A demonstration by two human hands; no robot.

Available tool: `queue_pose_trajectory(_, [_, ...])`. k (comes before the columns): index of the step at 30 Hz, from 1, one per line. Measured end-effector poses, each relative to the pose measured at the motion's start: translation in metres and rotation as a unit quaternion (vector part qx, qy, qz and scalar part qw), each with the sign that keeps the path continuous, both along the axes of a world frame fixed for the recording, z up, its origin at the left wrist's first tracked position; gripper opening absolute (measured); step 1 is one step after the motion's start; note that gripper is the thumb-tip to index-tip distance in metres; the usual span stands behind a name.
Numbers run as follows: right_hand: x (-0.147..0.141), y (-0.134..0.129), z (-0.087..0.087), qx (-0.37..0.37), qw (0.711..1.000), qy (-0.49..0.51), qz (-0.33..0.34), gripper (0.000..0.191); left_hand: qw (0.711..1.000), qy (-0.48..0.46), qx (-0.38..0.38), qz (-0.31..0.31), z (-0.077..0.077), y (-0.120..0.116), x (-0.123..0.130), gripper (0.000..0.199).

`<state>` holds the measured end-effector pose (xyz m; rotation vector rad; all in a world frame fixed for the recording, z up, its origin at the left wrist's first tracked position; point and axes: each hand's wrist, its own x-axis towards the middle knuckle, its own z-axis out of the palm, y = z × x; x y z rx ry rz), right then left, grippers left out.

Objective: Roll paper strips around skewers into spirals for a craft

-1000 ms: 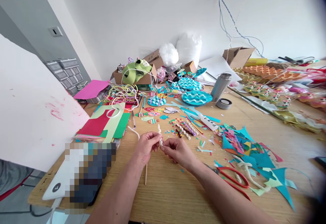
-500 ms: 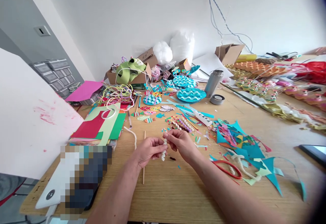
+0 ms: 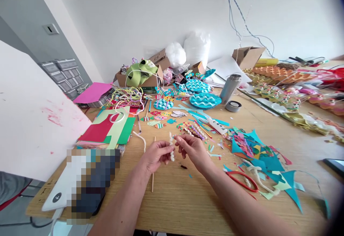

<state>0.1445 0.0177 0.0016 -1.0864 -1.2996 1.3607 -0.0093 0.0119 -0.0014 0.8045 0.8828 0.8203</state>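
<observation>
My left hand (image 3: 159, 155) pinches a white fuzzy pipe cleaner (image 3: 172, 156) twisted into a short coil, which stands nearly upright with its upper end free above the fingers. Close to the right of that coil is my right hand (image 3: 190, 148), thumb and forefinger pressed together and the other fingers curled. Whether anything small sits between its fingertips is hidden. Beneath the left wrist a thin wooden stick (image 3: 153, 182) lies on the table. A small dark bit (image 3: 184, 167) lies below the right hand. Behind the hands are several twisted pipe-cleaner coils (image 3: 197, 132).
Paper fish (image 3: 160, 125), a glue tube (image 3: 217, 125) and a steel flask (image 3: 230, 89) stand or lie farther back. Blue paper scraps (image 3: 271, 162) and red scissors handles (image 3: 242, 181) are at right. Coloured sheets (image 3: 94, 130) and a white power bank (image 3: 60, 189) are at left.
The coil's upper end now shows free above my left fingers; my right fingertips have moved from it slightly to the right. The view has shifted a little.
</observation>
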Motion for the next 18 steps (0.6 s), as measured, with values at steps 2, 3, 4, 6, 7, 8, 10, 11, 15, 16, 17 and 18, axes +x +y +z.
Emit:
queue_pose_trajectory(2, [-0.001, -0.002, -0.001, 0.029, 0.999, -0.01, -0.01, 0.033, 0.998, -0.021, -0.009, 0.059, 0.0, 0.003, 0.0, 0.025])
queue_pose_trajectory(3, [-0.002, -0.003, -0.002, 0.043, 0.999, -0.009, -0.009, 0.032, 0.996, -0.028, -0.012, 0.087, -0.001, 0.005, -0.001, 0.025])
queue_pose_trajectory(4, [-0.003, -0.004, -0.003, 0.054, 0.998, -0.007, -0.002, 0.031, 0.993, -0.036, -0.013, 0.112, -0.001, 0.006, -0.001, 0.025])
queue_pose_trajectory(6, [-0.005, -0.006, -0.006, 0.069, 0.997, -0.009, 0.018, 0.028, 0.988, -0.05, -0.011, 0.145, -0.003, 0.008, -0.002, 0.025])
queue_pose_trajectory(7, [-0.006, -0.007, -0.007, 0.074, 0.997, -0.017, 0.027, 0.028, 0.986, -0.055, -0.008, 0.155, -0.004, 0.009, -0.003, 0.025])
queue_pose_trajectory(8, [-0.007, -0.007, -0.008, 0.08, 0.996, -0.031, 0.035, 0.027, 0.985, -0.059, -0.007, 0.161, -0.004, 0.009, -0.003, 0.025])
queue_pose_trajectory(10, [-0.007, -0.007, -0.01, 0.091, 0.993, -0.069, 0.041, 0.026, 0.984, -0.057, -0.006, 0.169, -0.004, 0.008, -0.003, 0.025])
queue_pose_trajectory(11, [-0.008, -0.007, -0.011, 0.094, 0.991, -0.089, 0.041, 0.026, 0.984, -0.053, -0.004, 0.172, -0.004, 0.008, -0.002, 0.026])
queue_pose_trajectory(15, [-0.007, -0.006, -0.012, 0.081, 0.987, -0.129, 0.045, 0.03, 0.986, -0.033, 0.021, 0.164, -0.003, 0.006, 0.001, 0.027])
queue_pose_trajectory(16, [-0.007, -0.005, -0.012, 0.077, 0.987, -0.13, 0.046, 0.03, 0.986, -0.029, 0.029, 0.161, -0.003, 0.006, 0.001, 0.026])
queue_pose_trajectory(17, [-0.007, -0.005, -0.012, 0.074, 0.987, -0.133, 0.046, 0.03, 0.986, -0.027, 0.037, 0.159, -0.003, 0.006, 0.002, 0.026])
queue_pose_trajectory(18, [-0.007, -0.005, -0.012, 0.073, 0.987, -0.138, 0.046, 0.029, 0.986, -0.025, 0.044, 0.158, -0.003, 0.006, 0.002, 0.026])
